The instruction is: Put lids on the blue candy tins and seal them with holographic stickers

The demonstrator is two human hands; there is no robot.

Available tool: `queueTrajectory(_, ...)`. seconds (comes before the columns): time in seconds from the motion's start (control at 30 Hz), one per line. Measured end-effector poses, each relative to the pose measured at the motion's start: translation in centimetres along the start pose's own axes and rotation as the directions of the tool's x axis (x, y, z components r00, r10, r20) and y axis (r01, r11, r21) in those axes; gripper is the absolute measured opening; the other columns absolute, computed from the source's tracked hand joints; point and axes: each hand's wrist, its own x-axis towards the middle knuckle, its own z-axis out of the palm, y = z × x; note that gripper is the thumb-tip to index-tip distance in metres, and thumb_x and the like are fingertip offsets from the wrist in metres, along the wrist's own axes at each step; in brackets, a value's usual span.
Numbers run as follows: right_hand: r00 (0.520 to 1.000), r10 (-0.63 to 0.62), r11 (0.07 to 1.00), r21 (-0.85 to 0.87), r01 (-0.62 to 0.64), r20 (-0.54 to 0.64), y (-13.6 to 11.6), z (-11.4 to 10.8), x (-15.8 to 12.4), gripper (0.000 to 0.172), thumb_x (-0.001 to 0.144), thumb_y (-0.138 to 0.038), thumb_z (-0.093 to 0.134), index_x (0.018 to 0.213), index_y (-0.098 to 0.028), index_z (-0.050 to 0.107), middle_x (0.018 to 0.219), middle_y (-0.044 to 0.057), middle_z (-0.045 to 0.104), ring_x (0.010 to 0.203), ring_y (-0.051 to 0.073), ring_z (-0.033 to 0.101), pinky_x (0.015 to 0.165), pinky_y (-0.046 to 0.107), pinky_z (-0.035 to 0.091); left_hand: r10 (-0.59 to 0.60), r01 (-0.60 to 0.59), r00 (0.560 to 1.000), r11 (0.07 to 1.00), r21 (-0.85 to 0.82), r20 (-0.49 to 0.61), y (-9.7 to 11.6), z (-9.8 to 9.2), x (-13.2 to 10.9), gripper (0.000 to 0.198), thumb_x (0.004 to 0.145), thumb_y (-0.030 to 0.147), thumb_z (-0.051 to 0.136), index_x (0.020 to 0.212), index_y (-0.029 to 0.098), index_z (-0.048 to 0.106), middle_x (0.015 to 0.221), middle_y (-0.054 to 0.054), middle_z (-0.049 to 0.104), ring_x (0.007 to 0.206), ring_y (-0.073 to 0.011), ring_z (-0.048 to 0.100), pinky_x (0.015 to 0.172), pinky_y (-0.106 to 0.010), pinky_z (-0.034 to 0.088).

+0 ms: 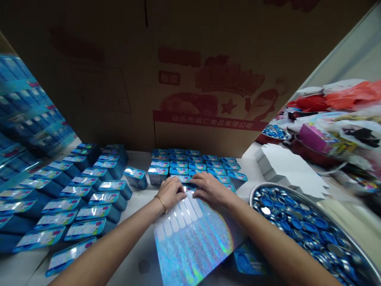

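Observation:
A shiny holographic blue sheet, apparently of stickers, tilts toward me below my hands. White, rounded long patches run in a row across its upper part. At its top edge, my left hand is closed, thumb and fingers pressed together; a gold-coloured bangle circles that wrist. Opposite it, my right hand curls its fingers over the same edge. A dark blue piece shows between the fingertips, mostly hidden. Just behind my hands stand small blue boxes in close rows.
More blue boxes fill the left in rows, and one box stands apart. A metal basin of blue-and-silver round pieces sits right. A large carton walls off the back. Grey-white card and bags lie at the far right.

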Motion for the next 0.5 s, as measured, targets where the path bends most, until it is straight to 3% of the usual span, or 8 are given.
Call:
queueTrajectory(0.13, 1.000, -0.023, 0.995, -0.101, 0.024, 0.004, -0.4, 0.6, -1.2, 0.027, 0.080, -0.036, 0.050, 0.104, -0.027, 0.058, 0.097, 0.004, 0.056, 0.089, 0.018, 0.048, 0.076, 0.031, 0.037, -0.013, 0.012, 0.996, 1.000, -0.021, -0.085, 0.2, 0.7, -0.5, 0.008, 0.071, 0.026, 0.054, 0.069, 0.019, 0.058, 0.085, -0.002, 0.055, 0.088, -0.0183, 0.047, 0.073, -0.030, 0.033)
queueTrajectory(0.33, 0.985, -0.145, 0.968, -0.222, 0.120, -0.098, -0.5, 2.3, -3.0, 0.027, 0.086, -0.024, 0.040, 0.109, -0.019, 0.053, 0.105, 0.008, 0.056, 0.093, 0.018, 0.048, 0.079, 0.033, 0.040, -0.030, 0.029, 0.985, 1.000, -0.012, -0.167, 0.2, 1.3, -0.7, 0.011, 0.075, 0.024, 0.050, 0.069, 0.018, 0.057, 0.085, -0.003, 0.053, 0.085, -0.0174, 0.047, 0.073, -0.030, 0.033)
queueTrajectory(0.43, 0.975, -0.181, 0.973, -0.166, 0.159, -0.127, -1.1, 1.6, -3.9, 0.022, 0.085, -0.018, 0.040, 0.100, -0.017, 0.056, 0.107, 0.008, 0.055, 0.099, 0.018, 0.046, 0.083, 0.032, 0.039, -0.023, 0.027, 0.978, 0.999, 0.019, -0.207, 0.3, 1.5, -0.8, 0.012, 0.075, 0.025, 0.049, 0.068, 0.018, 0.056, 0.085, -0.004, 0.053, 0.084, -0.0178, 0.047, 0.071, -0.030, 0.033)
queueTrajectory(0.5, 0.978, -0.127, 0.990, -0.081, 0.115, -0.164, -1.9, -0.1, -4.0, 0.016, 0.084, -0.019, 0.042, 0.090, -0.017, 0.058, 0.101, 0.007, 0.057, 0.094, 0.017, 0.049, 0.081, 0.030, 0.039, -0.011, 0.020, 0.974, 0.999, 0.040, -0.227, 0.4, 1.6, -0.8, 0.013, 0.076, 0.025, 0.049, 0.068, 0.018, 0.056, 0.084, -0.004, 0.053, 0.083, -0.0179, 0.047, 0.070, -0.031, 0.034)
